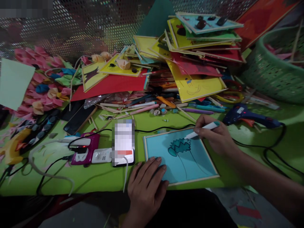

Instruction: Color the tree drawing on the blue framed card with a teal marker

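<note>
Just below the right hand point(212, 133) lies a blue card point(155, 145) edged with thin pale sticks, flat on the green worktop point(99, 182). That hand pinches a white marker point(201, 130) between thumb and fingers, its teal end pointing up and away, its tip slanting down toward the top edge of a teal zigzag drawing point(179, 147). Whether the tip touches the card is hard to tell. From the drawing, two thin curved lines run down toward the card's near edge.

At the card's near left corner, the left hand point(148, 186) rests palm down, fingers extended and slightly apart, gripping nothing that shows; what lies beneath the palm is hidden.

Just beyond the left hand and to its left, a phone point(123, 139) lies screen up, a white cable point(126, 172) coming off its near end. Farther left of that hand sits a magenta power strip point(95, 141) with cords plugged in. Beyond the right hand, to its right, a blue glue gun point(249, 115) lies on its side, and a green basket point(261, 72) stands behind it. Past both hands, pens and sticks are strewn before a heaped stack of framed cards point(201, 44); pink folded paper point(28, 101) piles up far to the left.
</note>
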The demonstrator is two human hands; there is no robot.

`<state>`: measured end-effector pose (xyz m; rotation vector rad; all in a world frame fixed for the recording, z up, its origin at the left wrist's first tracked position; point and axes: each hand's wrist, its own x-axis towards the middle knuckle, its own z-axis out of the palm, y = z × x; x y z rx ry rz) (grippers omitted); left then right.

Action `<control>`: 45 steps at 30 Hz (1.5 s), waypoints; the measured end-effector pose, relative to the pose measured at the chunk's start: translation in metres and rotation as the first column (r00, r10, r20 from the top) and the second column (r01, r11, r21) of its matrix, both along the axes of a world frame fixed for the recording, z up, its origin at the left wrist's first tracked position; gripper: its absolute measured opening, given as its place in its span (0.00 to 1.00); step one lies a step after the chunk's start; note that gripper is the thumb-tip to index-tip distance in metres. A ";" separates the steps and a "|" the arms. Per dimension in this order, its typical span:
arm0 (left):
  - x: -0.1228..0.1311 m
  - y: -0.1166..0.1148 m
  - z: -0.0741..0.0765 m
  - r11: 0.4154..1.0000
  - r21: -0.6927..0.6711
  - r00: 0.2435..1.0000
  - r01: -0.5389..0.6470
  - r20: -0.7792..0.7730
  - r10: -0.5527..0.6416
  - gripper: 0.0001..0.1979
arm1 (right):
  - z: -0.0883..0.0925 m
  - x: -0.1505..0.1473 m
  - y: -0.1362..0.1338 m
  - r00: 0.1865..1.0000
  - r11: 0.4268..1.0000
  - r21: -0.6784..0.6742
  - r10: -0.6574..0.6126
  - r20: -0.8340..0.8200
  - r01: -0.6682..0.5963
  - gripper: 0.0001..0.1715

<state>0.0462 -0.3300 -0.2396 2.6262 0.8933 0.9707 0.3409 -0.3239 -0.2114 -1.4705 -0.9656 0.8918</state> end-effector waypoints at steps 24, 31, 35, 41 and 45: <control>-0.001 0.001 0.000 1.000 0.015 1.000 0.005 -0.017 -0.005 0.12 | -0.001 0.001 0.001 1.000 1.000 -0.007 -0.008 0.008 0.009 0.10; -0.002 0.001 0.000 1.000 0.030 0.999 0.004 -0.035 -0.003 0.12 | -0.003 0.003 -0.002 1.000 1.000 -0.017 0.003 0.012 -0.002 0.09; -0.002 0.002 0.000 0.999 0.032 0.999 0.005 -0.041 -0.004 0.12 | -0.002 0.004 -0.002 0.999 1.000 -0.002 -0.008 0.043 0.008 0.10; 0.000 0.000 0.001 1.000 -0.001 1.000 -0.012 -0.008 0.012 0.12 | -0.002 0.002 -0.001 1.000 1.000 -0.014 -0.006 0.010 0.006 0.10; 0.000 0.000 0.000 1.000 0.006 1.000 -0.001 -0.008 0.001 0.12 | -0.002 0.002 0.000 0.999 1.000 -0.007 -0.014 0.033 0.015 0.10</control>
